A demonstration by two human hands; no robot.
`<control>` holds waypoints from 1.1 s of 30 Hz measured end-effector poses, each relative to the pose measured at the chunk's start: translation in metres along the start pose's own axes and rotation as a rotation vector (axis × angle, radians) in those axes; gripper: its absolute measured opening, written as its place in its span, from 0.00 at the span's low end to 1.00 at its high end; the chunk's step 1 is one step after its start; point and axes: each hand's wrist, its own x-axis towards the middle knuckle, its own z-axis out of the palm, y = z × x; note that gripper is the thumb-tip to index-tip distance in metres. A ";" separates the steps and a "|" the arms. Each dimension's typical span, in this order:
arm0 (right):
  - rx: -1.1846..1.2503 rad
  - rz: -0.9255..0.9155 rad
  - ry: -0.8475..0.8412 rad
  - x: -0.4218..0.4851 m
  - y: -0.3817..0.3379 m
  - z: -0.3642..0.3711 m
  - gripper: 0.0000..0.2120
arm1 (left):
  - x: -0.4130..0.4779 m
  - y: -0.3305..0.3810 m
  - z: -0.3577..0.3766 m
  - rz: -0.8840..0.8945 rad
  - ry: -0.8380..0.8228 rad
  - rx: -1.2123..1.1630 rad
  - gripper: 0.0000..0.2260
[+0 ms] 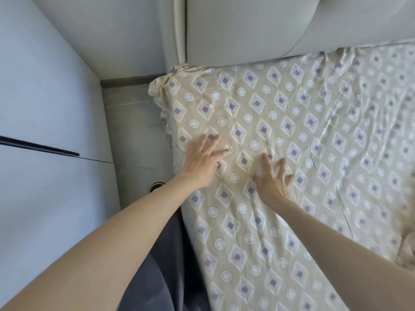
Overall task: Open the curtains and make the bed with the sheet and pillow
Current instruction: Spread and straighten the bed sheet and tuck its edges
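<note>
Now both hands lie flat on the sheet, fingers straight and spread, gripping nothing. The left hand is near the bed's side edge, and the right hand is just beside it, at about its four o'clock. The sheet covers the mattress from the headboard at twelve o'clock down to the bottom of the view. The step in hand looks like smoothing.

To do it well, I judge that whole palms should press and sweep outward, not fingertips dabbing. A long ridge runs from below the right hand toward six o'clock. It is best pushed toward the nine o'clock edge, where the slack can drop over the side. The heavier creases, at about two o'clock from the hands, probably need a pull on the far hem more than stroking. The corner at eleven o'clock is bunched and looks loose above the floor. Tucking it tight first would help the smoothing hold. The cloth looks thin and likely to slide, so one hand should anchor while the other sweeps.

No pillow or curtain shows that I can tell. A tan lump at the four o'clock edge is too cut off to name.
</note>
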 end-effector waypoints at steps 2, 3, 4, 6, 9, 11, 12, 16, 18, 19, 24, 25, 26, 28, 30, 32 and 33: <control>-0.041 -0.087 -0.014 -0.012 0.001 0.009 0.27 | -0.014 -0.006 0.009 -0.019 0.011 0.024 0.31; -0.017 -0.069 -0.024 -0.023 -0.005 0.010 0.30 | -0.022 -0.011 0.011 -0.037 0.002 0.009 0.29; -0.021 -0.060 -0.033 -0.029 -0.012 0.018 0.33 | -0.030 -0.017 0.012 -0.062 -0.006 -0.017 0.27; -0.112 -0.092 -0.059 -0.050 -0.030 0.031 0.37 | -0.047 -0.024 0.011 -0.112 -0.022 -0.040 0.25; -0.239 -0.209 -0.032 -0.075 -0.051 0.061 0.42 | -0.064 -0.034 0.008 -0.164 -0.023 -0.060 0.25; -0.225 -0.235 -0.031 -0.086 -0.057 0.073 0.41 | -0.070 -0.035 0.005 -0.199 0.016 -0.086 0.23; -0.212 -0.255 -0.020 -0.092 -0.057 0.075 0.39 | -0.075 -0.034 0.002 -0.215 0.043 -0.099 0.22; 0.067 -0.343 0.208 -0.105 -0.037 0.063 0.18 | -0.081 -0.019 -0.009 -0.179 0.173 -0.135 0.20; 0.161 -0.179 0.288 -0.105 -0.024 0.061 0.12 | -0.080 -0.011 -0.013 -0.114 0.192 -0.140 0.20; 0.193 -0.047 0.289 -0.105 -0.016 0.062 0.11 | -0.080 -0.005 -0.013 -0.072 0.183 -0.132 0.21; 0.286 0.165 0.094 -0.124 0.006 0.080 0.19 | -0.082 0.029 -0.006 0.052 -0.090 0.028 0.24; 0.279 0.091 0.070 -0.130 0.007 0.085 0.21 | -0.084 0.033 -0.003 0.028 -0.150 0.056 0.26; 0.287 0.029 0.027 -0.135 0.007 0.089 0.23 | -0.085 0.037 -0.001 -0.013 -0.189 0.069 0.28; 0.345 -0.050 -0.079 -0.144 0.008 0.095 0.26 | -0.088 0.046 0.001 -0.106 -0.237 0.072 0.31; 0.420 -0.075 -0.147 -0.148 0.014 0.094 0.27 | -0.088 0.058 0.000 -0.162 -0.278 0.092 0.31; 0.512 -0.054 -0.214 -0.149 0.024 0.087 0.26 | -0.087 0.072 -0.002 -0.177 -0.314 0.136 0.29; 0.557 -0.035 -0.235 -0.151 0.033 0.082 0.24 | -0.085 0.082 -0.003 -0.164 -0.326 0.150 0.29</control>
